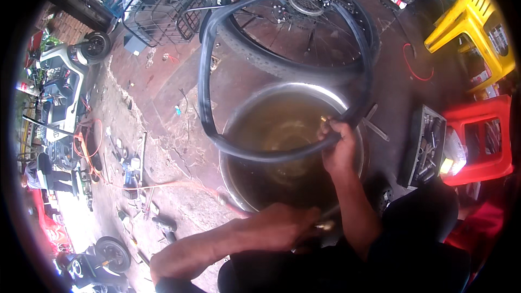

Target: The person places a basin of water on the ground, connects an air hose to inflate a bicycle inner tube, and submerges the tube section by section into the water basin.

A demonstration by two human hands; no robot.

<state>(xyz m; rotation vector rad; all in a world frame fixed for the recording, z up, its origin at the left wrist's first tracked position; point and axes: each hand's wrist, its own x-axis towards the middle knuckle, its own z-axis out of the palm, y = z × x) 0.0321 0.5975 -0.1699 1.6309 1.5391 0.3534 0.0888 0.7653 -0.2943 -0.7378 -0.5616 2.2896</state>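
Note:
A black inner tube (pixel 205 84) hangs in a large loop above a round metal basin (pixel 320 91) of murky water. My right hand (pixel 340 144) is closed around the tube's right side, and a small brass-coloured valve (pixel 324 120) stands up by its fingertips. Closer to me, my left hand (pixel 290 225) is closed in a fist near the basin's near edge. An orange hose (pixel 190 184) runs across the floor to this hand, and a brass fitting (pixel 325 225) shows just past its fingers. The fingers themselves are partly dark and blurred.
Beyond the basin stands a bicycle wheel with a thick tyre (pixel 282 68), beside a wire basket (pixel 163 13). At right are a tray of tools (pixel 426 149), a red stool (pixel 483 171) and a yellow chair (pixel 464 21). Loose tools (pixel 130 171) and a white scooter (pixel 68 84) are on the left.

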